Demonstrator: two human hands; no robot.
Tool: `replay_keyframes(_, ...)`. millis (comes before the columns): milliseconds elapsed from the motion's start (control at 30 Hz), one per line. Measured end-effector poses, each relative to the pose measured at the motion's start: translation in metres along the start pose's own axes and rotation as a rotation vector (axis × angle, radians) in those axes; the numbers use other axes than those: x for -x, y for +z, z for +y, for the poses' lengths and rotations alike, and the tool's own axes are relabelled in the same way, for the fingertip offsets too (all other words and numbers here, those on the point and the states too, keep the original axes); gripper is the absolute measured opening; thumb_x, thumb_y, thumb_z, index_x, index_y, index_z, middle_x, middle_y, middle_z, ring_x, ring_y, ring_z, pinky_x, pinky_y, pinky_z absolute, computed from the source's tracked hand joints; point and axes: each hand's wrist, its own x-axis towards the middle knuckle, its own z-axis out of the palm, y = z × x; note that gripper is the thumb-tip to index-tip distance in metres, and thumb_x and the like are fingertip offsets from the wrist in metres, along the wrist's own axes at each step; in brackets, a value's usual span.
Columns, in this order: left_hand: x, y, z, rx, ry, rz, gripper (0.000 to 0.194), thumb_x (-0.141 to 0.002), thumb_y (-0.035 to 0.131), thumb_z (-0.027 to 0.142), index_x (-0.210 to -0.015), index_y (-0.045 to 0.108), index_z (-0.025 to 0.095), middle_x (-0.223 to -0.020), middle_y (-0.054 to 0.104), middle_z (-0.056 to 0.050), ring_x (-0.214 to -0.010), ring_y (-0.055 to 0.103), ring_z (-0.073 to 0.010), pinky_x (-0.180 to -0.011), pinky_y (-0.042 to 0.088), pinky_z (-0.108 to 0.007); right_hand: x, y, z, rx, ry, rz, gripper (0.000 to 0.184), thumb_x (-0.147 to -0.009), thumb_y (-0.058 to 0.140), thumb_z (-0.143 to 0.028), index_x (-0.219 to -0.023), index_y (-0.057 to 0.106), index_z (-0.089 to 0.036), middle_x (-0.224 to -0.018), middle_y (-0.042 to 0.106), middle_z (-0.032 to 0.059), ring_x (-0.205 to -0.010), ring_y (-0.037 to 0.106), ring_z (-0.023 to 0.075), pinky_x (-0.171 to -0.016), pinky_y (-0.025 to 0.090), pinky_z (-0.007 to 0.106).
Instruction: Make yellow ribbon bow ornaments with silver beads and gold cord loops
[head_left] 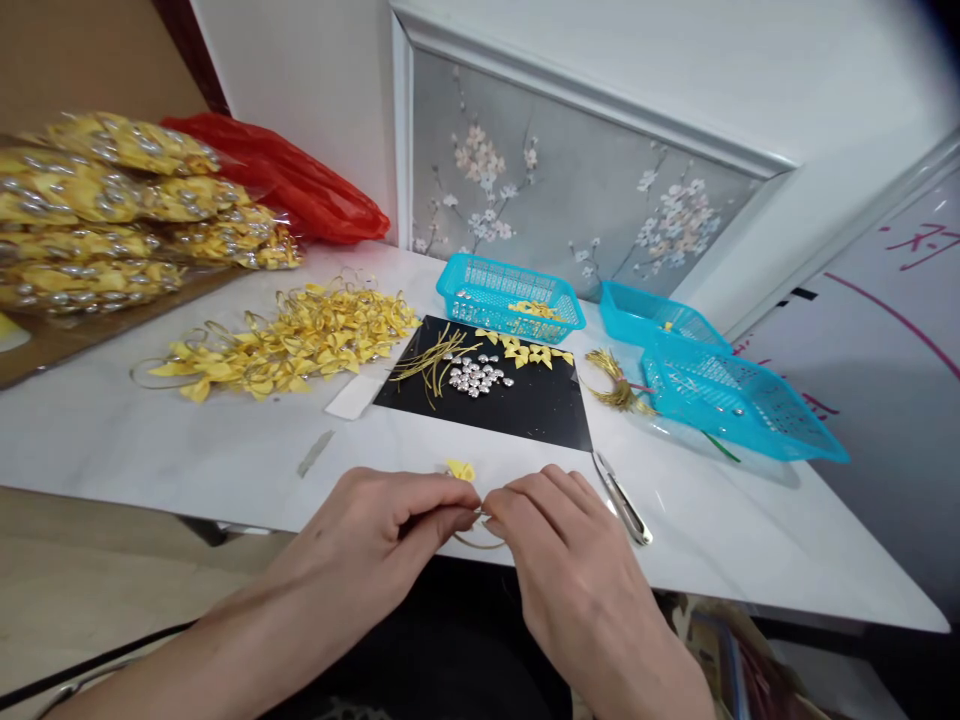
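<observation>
At the table's front edge my left hand [405, 525] and my right hand [566, 550] meet, thumb and fingertips pinched together. Between them runs a thin gold cord [480, 543], which hangs in a small loop below the fingertips. A yellow ribbon flower [460, 469] shows just beyond my left fingers; its join to the cord is hidden. Past the hands lies a black mat [540, 415] with silver beads [476, 376], loose gold cords [431, 362] and yellow ribbon pieces [529, 350] on it. To the right of my right hand rests a pair of thread snips [624, 500].
A heap of yellow flower loops [292, 340] spreads at the left, with bagged ones [97, 220] and a red plastic bag [292, 180] behind. Blue baskets [517, 320] stand at the back and right, near a bundle of gold cords [619, 385]. A framed picture [570, 160] leans behind.
</observation>
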Motion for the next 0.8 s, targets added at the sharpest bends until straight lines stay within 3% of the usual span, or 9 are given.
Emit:
replay_keyframes(233,0.003,-0.001,0.000,0.002,-0.021,0.003,0.022,-0.089,0.055,0.026,-0.083,0.076,0.024,-0.073,0.077,0.004,-0.063,0.070,-0.0149,-0.060,0.050,-0.021,0.004,0.000,-0.001,-0.105,0.052,0.034,0.013,-0.096,0.051,-0.012,-0.101,0.060,-0.018,-0.093,0.064,0.0048,-0.082,0.055,0.0215,-0.077,0.043,0.037)
replay_keyframes(367,0.005,-0.003,0.005,0.090,-0.078,0.060,0.021,-0.087,0.056,0.026,-0.081,0.076,0.023,-0.068,0.075,0.004,-0.061,0.067,-0.0137,-0.058,0.049,-0.020,0.007,0.000,-0.004,-0.382,0.228,0.096,0.023,-0.093,0.056,-0.015,-0.115,0.060,-0.021,-0.107,0.063,0.0052,-0.093,0.059,0.0184,-0.083,0.048,0.030)
replay_keyframes(500,0.005,-0.004,0.011,0.170,-0.148,0.078,0.022,-0.086,0.057,0.027,-0.077,0.076,0.022,-0.065,0.072,0.004,-0.060,0.063,-0.0132,-0.057,0.047,-0.019,0.007,0.009,-0.010,-0.618,0.386,0.096,0.017,-0.092,0.055,-0.014,-0.102,0.064,-0.023,-0.091,0.064,-0.0002,-0.079,0.059,0.0132,-0.072,0.048,0.023)
replay_keyframes(600,0.004,-0.005,0.013,0.199,-0.169,0.055,0.022,-0.085,0.058,0.028,-0.075,0.076,0.022,-0.058,0.068,0.005,-0.057,0.059,-0.0128,-0.054,0.045,-0.019,0.005,0.015,-0.013,-0.677,0.384,0.145,0.020,-0.094,0.050,-0.010,-0.093,0.065,-0.023,-0.082,0.063,-0.0016,-0.075,0.059,0.0112,-0.069,0.047,0.021)
replay_keyframes(800,0.007,-0.004,0.011,0.179,-0.154,0.040,0.023,-0.086,0.056,0.027,-0.079,0.077,0.022,-0.073,0.077,0.002,-0.068,0.068,-0.0159,-0.063,0.050,-0.021,0.005,0.013,-0.011,-0.641,0.315,0.156,0.023,-0.095,0.048,-0.008,-0.098,0.066,-0.022,-0.086,0.063,0.0000,-0.079,0.059,0.0108,-0.073,0.047,0.021)
